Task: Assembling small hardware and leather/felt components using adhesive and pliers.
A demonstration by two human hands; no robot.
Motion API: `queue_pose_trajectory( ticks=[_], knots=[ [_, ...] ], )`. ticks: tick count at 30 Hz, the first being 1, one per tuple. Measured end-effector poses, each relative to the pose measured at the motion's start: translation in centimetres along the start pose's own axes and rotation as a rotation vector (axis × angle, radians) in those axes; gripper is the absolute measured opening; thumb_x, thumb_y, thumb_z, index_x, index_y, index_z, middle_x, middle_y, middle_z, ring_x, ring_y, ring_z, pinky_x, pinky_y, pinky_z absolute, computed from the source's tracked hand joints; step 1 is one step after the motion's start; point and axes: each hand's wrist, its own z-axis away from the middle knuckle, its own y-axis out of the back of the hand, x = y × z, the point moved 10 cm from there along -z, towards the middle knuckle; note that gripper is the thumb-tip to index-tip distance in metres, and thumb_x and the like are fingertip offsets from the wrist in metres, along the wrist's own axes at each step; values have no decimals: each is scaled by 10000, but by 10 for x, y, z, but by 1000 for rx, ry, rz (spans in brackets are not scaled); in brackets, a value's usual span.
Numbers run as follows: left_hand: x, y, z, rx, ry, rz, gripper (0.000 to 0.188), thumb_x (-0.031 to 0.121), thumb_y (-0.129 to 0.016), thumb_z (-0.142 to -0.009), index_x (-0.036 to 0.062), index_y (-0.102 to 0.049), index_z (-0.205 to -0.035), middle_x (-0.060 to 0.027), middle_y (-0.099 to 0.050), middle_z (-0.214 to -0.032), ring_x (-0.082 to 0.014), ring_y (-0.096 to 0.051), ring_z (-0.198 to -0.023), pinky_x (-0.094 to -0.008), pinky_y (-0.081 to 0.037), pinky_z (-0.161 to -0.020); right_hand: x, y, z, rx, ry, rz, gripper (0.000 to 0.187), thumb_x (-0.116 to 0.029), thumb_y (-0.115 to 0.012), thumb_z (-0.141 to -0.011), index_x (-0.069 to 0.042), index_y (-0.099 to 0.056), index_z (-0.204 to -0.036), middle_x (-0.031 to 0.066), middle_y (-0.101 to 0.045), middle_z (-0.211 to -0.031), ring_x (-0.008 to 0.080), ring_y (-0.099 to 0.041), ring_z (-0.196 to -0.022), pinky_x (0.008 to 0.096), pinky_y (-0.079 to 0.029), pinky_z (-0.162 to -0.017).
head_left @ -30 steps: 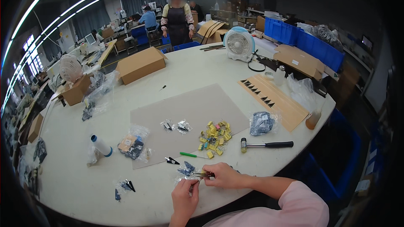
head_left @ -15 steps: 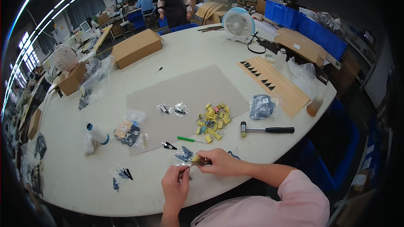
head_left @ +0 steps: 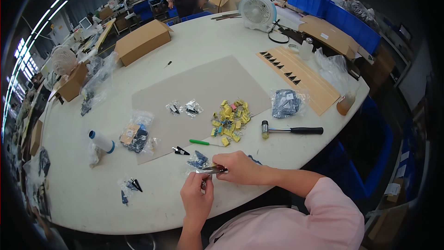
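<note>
My right hand (head_left: pixel 238 167) grips small metal snips (head_left: pixel 212 170) near the table's front edge. My left hand (head_left: pixel 196 194) pinches a tiny dark part just below the snips' tip; the part itself is too small to make out. A small clear bag with blue pieces (head_left: pixel 199 159) lies right behind both hands. Further back is a pile of yellow parts (head_left: pixel 230 119) and a green pen (head_left: pixel 202 142).
A grey cardboard sheet (head_left: pixel 203 92) covers the middle of the white table (head_left: pixel 92 194). A hammer (head_left: pixel 291 130), bagged parts (head_left: pixel 286 103), a white bottle (head_left: pixel 101 141), a cardboard box (head_left: pixel 141 41) and a fan (head_left: pixel 258 11) stand around. People work at the back.
The view has shifted slightly, so the table looks closer. Both hands stay together at the front edge, with the snips still held.
</note>
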Motion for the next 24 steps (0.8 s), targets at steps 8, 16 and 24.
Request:
queue_pose_trajectory(
  ticks=[8,16,24],
  knots=[
    [-28,3,9,50,214,353,54,-1,-689,-835,-7,-673,-885,-22,-563,-703,-66,-465,-567,-225,-370,-503,22,-3,9,-63,-195,-229,178,-126,-668,-807,-11,-541,-855,125,-649,-723,249,-625,-643,336,-473,-604],
    [-35,3,13,78,234,392,61,1,-696,-833,-15,-674,-888,-13,-572,-703,-53,-457,-571,-213,-368,-514,29,-14,9,-97,-226,-419,158,-164,-689,-863,-32,-619,-915,9,-660,-817,46,-463,-641,221,-367,-551],
    [-19,2,17,67,174,216,72,-13,-682,-837,-20,-673,-908,-32,-582,-723,-61,-486,-590,-216,-380,-529,13,-8,4,-44,-97,-234,151,-127,-677,-805,-12,-589,-850,58,-611,-704,118,-510,-605,287,-437,-573]
  ],
)
